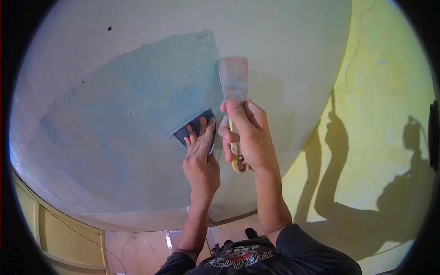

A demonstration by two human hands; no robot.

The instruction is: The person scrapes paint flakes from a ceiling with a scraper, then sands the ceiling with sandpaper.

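My left hand grips a dark, wedge-shaped putty spreader, fingers pressed along its face. The spreader's wide edge lies at or close to the wall, over a large grey-blue patch; firm contact cannot be made out. To its right, my right hand is closed around the yellowish handle of a putty knife. Its broad blade points up, smeared with pale and reddish residue, just right of the patch's edge. Whitish specks dot both hands.
Around the patch the wall is pale, with a few small dark holes. A yellow wall with my shadow stands to the right. Below are pinkish floor panels, a framed yellow panel and a thin wire.
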